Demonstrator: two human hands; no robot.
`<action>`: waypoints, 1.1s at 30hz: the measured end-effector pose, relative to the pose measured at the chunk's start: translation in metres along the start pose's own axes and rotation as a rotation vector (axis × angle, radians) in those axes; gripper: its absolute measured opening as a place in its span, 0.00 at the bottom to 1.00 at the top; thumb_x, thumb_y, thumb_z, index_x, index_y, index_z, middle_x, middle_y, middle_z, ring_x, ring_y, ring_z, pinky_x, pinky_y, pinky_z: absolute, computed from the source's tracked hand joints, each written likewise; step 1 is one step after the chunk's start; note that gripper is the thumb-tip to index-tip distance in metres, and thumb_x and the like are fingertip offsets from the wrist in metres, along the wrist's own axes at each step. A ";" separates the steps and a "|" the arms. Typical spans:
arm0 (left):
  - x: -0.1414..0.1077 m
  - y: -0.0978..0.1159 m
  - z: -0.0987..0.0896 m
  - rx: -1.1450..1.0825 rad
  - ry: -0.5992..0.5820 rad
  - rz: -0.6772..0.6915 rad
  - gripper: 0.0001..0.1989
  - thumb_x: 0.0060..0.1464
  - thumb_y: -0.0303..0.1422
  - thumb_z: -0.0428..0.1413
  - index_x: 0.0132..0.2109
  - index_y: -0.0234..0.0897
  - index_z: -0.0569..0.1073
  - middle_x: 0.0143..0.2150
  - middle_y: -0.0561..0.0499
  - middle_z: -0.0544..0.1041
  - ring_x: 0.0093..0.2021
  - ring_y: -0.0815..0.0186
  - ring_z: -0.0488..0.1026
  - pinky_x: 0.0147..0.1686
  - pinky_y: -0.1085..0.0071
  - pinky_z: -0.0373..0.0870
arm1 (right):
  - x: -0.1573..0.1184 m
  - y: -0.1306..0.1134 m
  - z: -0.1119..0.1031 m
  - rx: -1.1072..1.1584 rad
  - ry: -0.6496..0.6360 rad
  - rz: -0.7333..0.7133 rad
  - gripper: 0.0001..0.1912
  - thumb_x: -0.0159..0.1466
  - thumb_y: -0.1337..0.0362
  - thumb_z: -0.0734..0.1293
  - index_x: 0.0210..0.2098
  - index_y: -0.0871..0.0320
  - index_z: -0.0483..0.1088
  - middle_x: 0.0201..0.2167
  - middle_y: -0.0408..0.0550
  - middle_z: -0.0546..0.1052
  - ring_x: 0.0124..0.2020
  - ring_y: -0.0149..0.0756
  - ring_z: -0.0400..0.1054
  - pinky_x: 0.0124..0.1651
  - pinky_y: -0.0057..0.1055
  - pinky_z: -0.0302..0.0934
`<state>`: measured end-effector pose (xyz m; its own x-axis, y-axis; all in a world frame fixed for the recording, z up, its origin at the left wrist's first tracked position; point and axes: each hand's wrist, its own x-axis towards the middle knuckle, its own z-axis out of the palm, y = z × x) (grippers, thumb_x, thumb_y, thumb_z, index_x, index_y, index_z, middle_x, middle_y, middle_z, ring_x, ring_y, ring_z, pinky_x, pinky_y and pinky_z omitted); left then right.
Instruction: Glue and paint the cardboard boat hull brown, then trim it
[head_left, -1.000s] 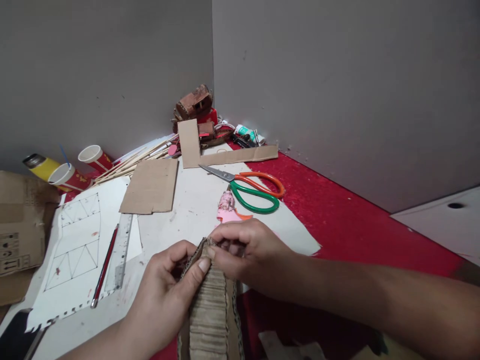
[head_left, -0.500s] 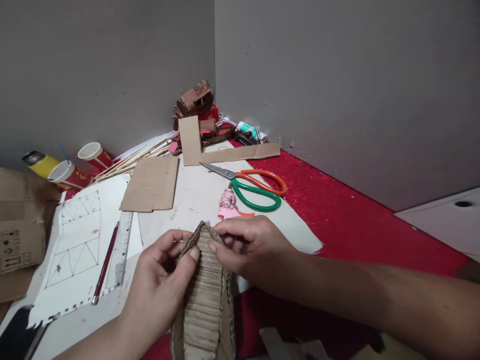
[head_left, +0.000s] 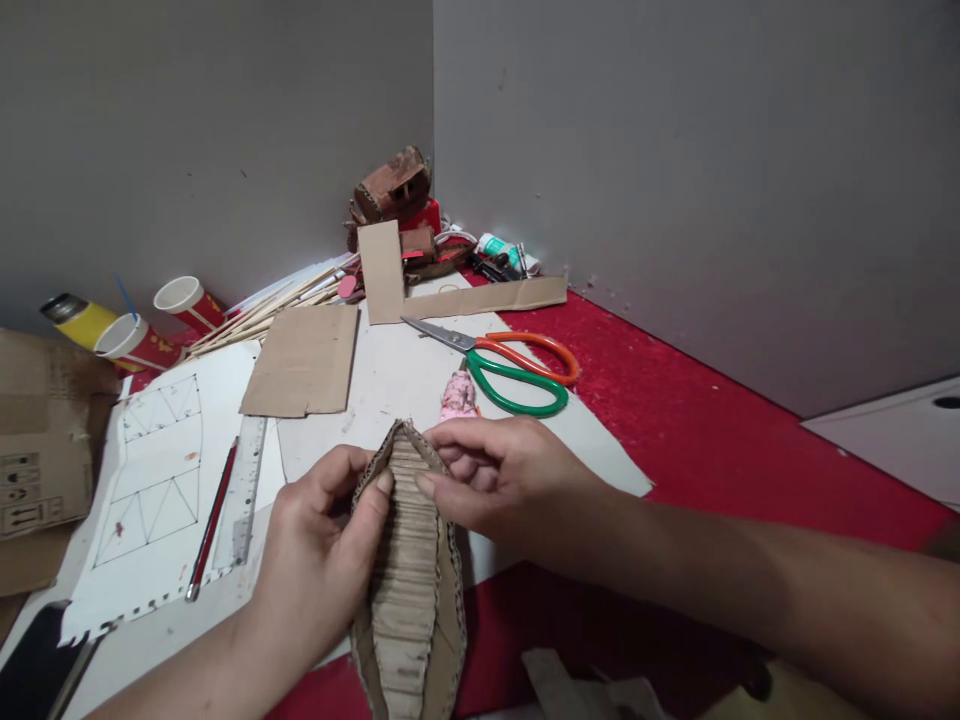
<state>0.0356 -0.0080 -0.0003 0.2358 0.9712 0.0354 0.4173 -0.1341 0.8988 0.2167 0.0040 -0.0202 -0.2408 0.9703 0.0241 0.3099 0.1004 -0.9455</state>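
Observation:
A boat-shaped cardboard piece (head_left: 409, 590) with a ribbed corrugated floor and raised side walls points away from me, its narrow tip at the far end. My left hand (head_left: 326, 545) grips the left wall near the tip, thumb inside and fingers behind. On the other side, my right hand (head_left: 499, 475) pinches the right wall close to the tip between thumb and forefinger. Just beyond the tip lies a pink hot glue gun (head_left: 459, 395), partly hidden by my right hand. Scissors (head_left: 487, 360) with one orange and one green handle rest behind it.
A flat cardboard square (head_left: 301, 360) and an L-shaped strip (head_left: 382, 270) lie farther back. At left are a drawing sheet (head_left: 150, 480), a red pen (head_left: 212, 520), a clear ruler (head_left: 247, 490), paper cups (head_left: 187, 305) and a cardboard box (head_left: 45, 440).
The cardboard boat's tip sits slightly higher in view, and more of its near part shows. Both hands keep their hold; my right hand covers more of the glue gun.

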 end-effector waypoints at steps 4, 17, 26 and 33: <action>0.000 -0.001 -0.002 0.112 0.013 0.086 0.05 0.62 0.30 0.54 0.40 0.38 0.75 0.29 0.56 0.77 0.28 0.72 0.72 0.28 0.78 0.69 | -0.002 0.000 0.000 -0.076 -0.024 -0.011 0.12 0.58 0.63 0.61 0.20 0.55 0.58 0.15 0.36 0.58 0.17 0.25 0.50 0.18 0.24 0.43; 0.004 -0.004 0.000 0.203 0.080 0.140 0.05 0.62 0.29 0.54 0.39 0.39 0.75 0.31 0.57 0.78 0.29 0.73 0.73 0.30 0.80 0.69 | 0.002 -0.002 -0.001 -0.035 -0.037 -0.028 0.11 0.59 0.63 0.60 0.21 0.55 0.56 0.15 0.35 0.56 0.17 0.25 0.48 0.18 0.24 0.42; 0.001 -0.002 -0.001 0.339 0.095 0.230 0.07 0.61 0.26 0.53 0.41 0.38 0.76 0.31 0.56 0.80 0.29 0.73 0.74 0.30 0.78 0.69 | 0.002 0.001 -0.002 -0.114 0.020 -0.077 0.15 0.58 0.64 0.60 0.18 0.54 0.50 0.16 0.35 0.51 0.18 0.25 0.45 0.21 0.27 0.39; 0.001 -0.002 0.001 0.362 0.103 0.230 0.06 0.61 0.26 0.53 0.40 0.38 0.75 0.31 0.56 0.79 0.28 0.72 0.73 0.30 0.77 0.69 | 0.003 -0.001 0.001 -0.169 0.068 -0.090 0.16 0.57 0.68 0.61 0.19 0.54 0.49 0.16 0.36 0.54 0.19 0.26 0.47 0.23 0.28 0.40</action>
<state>0.0353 -0.0073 -0.0026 0.2774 0.9201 0.2767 0.6488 -0.3917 0.6523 0.2145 0.0069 -0.0192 -0.2131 0.9679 0.1332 0.4410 0.2169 -0.8709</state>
